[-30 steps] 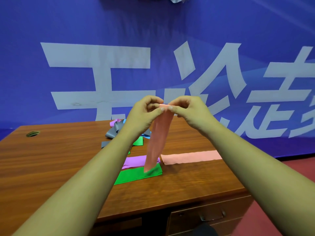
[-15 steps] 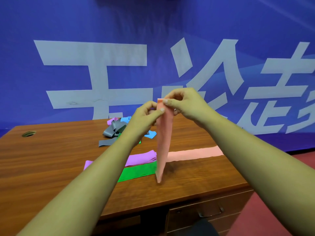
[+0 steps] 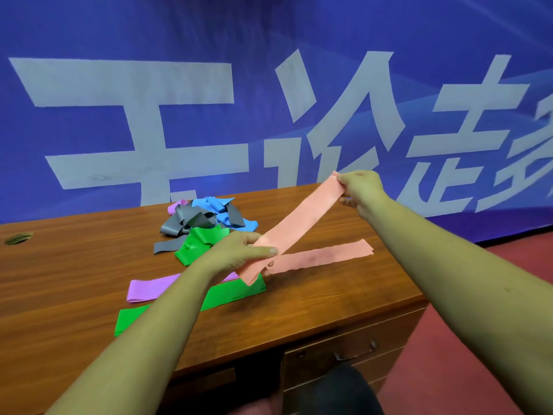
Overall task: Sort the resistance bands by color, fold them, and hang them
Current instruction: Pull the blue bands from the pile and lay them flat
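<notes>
Holding a salmon-pink band (image 3: 294,226) pulled out flat in the air above the wooden desk (image 3: 74,265), slanting from low near the desk's middle up and away to the right. Pinching its far upper end with the right hand (image 3: 360,190), thumb and curled fingers closing on the short edge. Gripping its near lower end with the left hand (image 3: 239,254), thumb (image 3: 263,251) lying straight across the top face, the other fingers curling underneath, one fingertip peeking out below. Showing it as a wide, thin, matte strip with straight long edges and a faintly mottled surface, its lower corner poking out past the left hand. Looking past it at a second pink band (image 3: 323,256) lying flat on the desk, reaching right from under the held one's lower end; not telling whether the two are touching. Seeing also a purple band (image 3: 149,289) and a green band (image 3: 239,292) lying flat side by side nearer the front edge, both partly hidden behind the left forearm. Taking in, farther back, a loose tangled pile (image 3: 203,223) of grey, blue, green and purple bands, and behind the desk a blue banner (image 3: 269,85) bearing large pale characters
</notes>
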`<control>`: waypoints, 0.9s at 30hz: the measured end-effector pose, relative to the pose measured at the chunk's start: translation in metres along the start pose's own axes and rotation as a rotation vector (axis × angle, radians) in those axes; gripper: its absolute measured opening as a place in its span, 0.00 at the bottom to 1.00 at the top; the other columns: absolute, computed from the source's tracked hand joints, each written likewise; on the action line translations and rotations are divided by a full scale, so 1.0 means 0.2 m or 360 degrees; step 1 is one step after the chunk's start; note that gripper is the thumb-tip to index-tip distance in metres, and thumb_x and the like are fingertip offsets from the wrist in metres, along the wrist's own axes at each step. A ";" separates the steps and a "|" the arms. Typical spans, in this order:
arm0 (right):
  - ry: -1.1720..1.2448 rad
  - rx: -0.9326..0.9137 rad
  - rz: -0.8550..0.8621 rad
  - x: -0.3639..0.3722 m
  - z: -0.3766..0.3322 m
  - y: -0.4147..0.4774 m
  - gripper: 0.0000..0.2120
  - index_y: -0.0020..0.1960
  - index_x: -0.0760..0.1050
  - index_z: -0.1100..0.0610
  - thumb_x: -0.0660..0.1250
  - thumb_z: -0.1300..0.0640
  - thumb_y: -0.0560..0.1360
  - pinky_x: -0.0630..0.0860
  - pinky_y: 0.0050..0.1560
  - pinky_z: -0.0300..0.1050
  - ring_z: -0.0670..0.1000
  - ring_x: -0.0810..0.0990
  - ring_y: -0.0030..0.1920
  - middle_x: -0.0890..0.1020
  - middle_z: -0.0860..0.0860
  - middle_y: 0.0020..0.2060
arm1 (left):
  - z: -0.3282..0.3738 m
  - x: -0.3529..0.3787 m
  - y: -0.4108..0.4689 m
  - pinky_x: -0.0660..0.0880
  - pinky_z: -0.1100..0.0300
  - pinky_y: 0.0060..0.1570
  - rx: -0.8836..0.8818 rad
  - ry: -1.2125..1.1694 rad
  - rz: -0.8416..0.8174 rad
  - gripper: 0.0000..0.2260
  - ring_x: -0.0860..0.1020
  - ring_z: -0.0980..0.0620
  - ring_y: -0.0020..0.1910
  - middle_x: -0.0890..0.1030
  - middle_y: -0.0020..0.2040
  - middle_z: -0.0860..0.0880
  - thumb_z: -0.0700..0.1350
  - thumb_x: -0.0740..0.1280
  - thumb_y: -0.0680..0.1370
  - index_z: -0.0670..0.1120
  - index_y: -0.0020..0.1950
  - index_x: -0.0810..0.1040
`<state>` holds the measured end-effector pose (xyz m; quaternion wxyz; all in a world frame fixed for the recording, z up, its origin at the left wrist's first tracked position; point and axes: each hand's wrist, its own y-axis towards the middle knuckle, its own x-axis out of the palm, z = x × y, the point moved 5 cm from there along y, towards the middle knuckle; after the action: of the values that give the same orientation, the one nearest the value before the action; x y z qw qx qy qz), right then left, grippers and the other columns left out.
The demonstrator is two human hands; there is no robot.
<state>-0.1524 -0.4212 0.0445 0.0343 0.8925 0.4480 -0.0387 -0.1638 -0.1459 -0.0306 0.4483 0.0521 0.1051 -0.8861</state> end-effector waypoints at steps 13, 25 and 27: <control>-0.0065 0.0324 0.0180 -0.33 0.47 0.17 0.03 0.46 0.78 0.59 0.69 0.59 0.76 0.78 0.31 0.40 0.51 0.80 0.33 0.83 0.57 0.42 | -0.24 -0.05 0.28 0.78 0.62 0.31 -0.0239 -0.0146 0.0395 0.06 0.80 0.49 0.35 0.82 0.44 0.38 0.36 0.70 0.76 0.39 0.53 0.80; -0.0410 0.0195 0.0138 -0.38 0.83 0.36 0.04 0.39 0.80 0.57 0.72 0.61 0.73 0.78 0.44 0.46 0.52 0.81 0.43 0.83 0.53 0.40 | -0.29 0.00 0.52 0.70 0.60 0.36 -0.0093 0.1019 0.0741 0.06 0.78 0.50 0.39 0.80 0.42 0.49 0.40 0.69 0.73 0.50 0.45 0.80; -0.0481 0.0156 0.0141 -0.38 0.87 0.38 0.03 0.42 0.81 0.59 0.72 0.59 0.74 0.77 0.46 0.47 0.52 0.80 0.44 0.82 0.51 0.40 | -0.30 0.00 0.55 0.69 0.60 0.40 -0.0081 0.1090 0.0750 0.06 0.78 0.49 0.41 0.79 0.43 0.49 0.40 0.70 0.73 0.50 0.47 0.79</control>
<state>-0.1423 -0.5435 -0.1199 0.0594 0.8960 0.3956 -0.1929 -0.0750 -0.1960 -0.1045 0.5790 0.3555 0.2552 -0.6879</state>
